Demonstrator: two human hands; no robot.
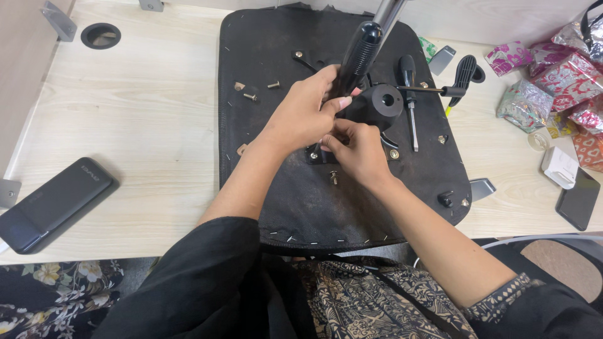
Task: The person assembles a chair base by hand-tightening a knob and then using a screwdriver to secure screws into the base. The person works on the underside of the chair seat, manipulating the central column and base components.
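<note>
Pale wood-grain laminate desk (144, 119), evenly lit. Round black cable grommet hole (100, 35) near far left corner. Grey metal angle brackets (59, 20) along the back edge. Floral-patterned dark fabric (56, 292) below the front edge.

can't really see the bracket under the left hand (301, 116) and right hand (358, 150), their fingertips are buried, the metal tube (391, 11) runs off the top edge, and the foil packets (568, 75) get cropped on the right
</note>
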